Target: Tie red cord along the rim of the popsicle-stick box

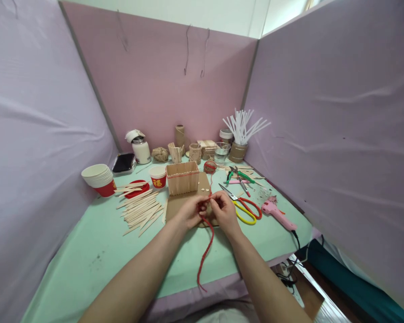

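My left hand [192, 211] and my right hand [223, 210] meet over a piece of brown cardboard [177, 207], fingers pinched close together on red yarn [209, 240]. One end of the yarn hangs down toward the table's front edge. The other runs up to a ball of red yarn [210, 167]. Behind my left hand, a box made of wooden craft sticks [182, 179] stands on the cardboard, with a red strand along its upper side. Scissors [244, 207] with red and yellow handles lie just right of my right hand.
Loose craft sticks [142, 211] and stacked paper cups [99, 178] are on the left. At the right lie a pink glue gun [278, 216] with its cord and green-handled pliers [242, 175]. Jars, twine [160, 154] and a glass of water [221, 154] line the back.
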{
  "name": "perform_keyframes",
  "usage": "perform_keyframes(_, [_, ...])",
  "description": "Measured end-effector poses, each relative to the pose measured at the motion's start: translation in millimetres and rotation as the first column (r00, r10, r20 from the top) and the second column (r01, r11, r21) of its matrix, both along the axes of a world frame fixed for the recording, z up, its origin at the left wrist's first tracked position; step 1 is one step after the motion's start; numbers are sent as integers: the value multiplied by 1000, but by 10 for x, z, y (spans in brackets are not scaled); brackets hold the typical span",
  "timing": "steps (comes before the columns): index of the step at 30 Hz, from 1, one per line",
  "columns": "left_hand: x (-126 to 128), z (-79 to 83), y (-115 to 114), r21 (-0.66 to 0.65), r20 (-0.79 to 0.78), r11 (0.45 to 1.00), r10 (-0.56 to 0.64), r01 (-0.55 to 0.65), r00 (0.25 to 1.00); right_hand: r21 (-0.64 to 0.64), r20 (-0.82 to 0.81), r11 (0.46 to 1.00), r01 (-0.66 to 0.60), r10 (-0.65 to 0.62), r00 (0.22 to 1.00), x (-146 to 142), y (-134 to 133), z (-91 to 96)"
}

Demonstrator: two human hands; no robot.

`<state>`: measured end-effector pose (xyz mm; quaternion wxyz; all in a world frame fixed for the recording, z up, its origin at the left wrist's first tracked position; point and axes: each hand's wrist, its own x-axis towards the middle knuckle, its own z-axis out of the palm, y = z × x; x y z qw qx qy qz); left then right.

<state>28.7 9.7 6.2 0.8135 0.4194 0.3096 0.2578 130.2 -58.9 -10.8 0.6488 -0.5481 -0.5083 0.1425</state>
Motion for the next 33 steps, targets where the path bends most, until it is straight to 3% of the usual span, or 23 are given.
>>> perform_keyframes(2, [-8,-12,20,-79,30,995,-59,62,998,5,13,1000,-7,7,1000,-5,-5,9])
perform_keyframes(3, [-10,-12,16,-43,27,998,-49,50,998,5,12,1000,0,0,1000,-5,-5,9])
perform_keyframes(5, [-11,6,-16,137,-14,990,35,-33,999,-8,-7,1000,21,-21,1000,2,0,0])
perform_keyframes(8, [-4,66,-90,453,-113,884,191,-121,975,-54,-59,998,44,-47,997,20,12,-24])
perform_keyframes(11, [3,103,-125,565,-143,816,246,-125,959,-93,-88,995,41,-49,995,36,18,-40])
perform_keyframes(12, [2,99,-120,552,-137,823,244,-130,960,-97,-90,995,36,-45,995,40,19,-41])
perform_keyframes(14, [-1,67,-87,435,-97,891,195,-135,976,-85,-83,996,25,-32,996,41,17,-35])
perform_keyframes(17, [-13,-4,-9,59,14,998,21,-21,1000,-31,-51,999,7,-8,999,30,10,-17])
perform_keyframes(19, [-18,-35,26,-117,55,991,-64,70,996,-8,-35,1000,-8,8,999,20,8,-10])
perform_keyframes(20, [-18,-42,31,-146,63,985,-79,87,995,-6,-34,1000,-10,9,999,17,9,-10])
perform_keyframes(22, [-15,-37,15,-75,51,996,-44,48,998,-26,-48,1000,-1,0,999,16,14,-16])
perform_keyframes(24, [-9,-23,-21,102,12,994,41,-42,999,-64,-78,998,20,-24,997,21,23,-27])
perform_keyframes(27, [-3,-14,-59,334,-62,934,157,-128,986,-109,-107,993,36,-48,993,36,35,-42])
perform_keyframes(33, [-13,-33,-40,518,-194,853,199,-72,960,-136,-205,990,-19,-10,979,61,47,-72])
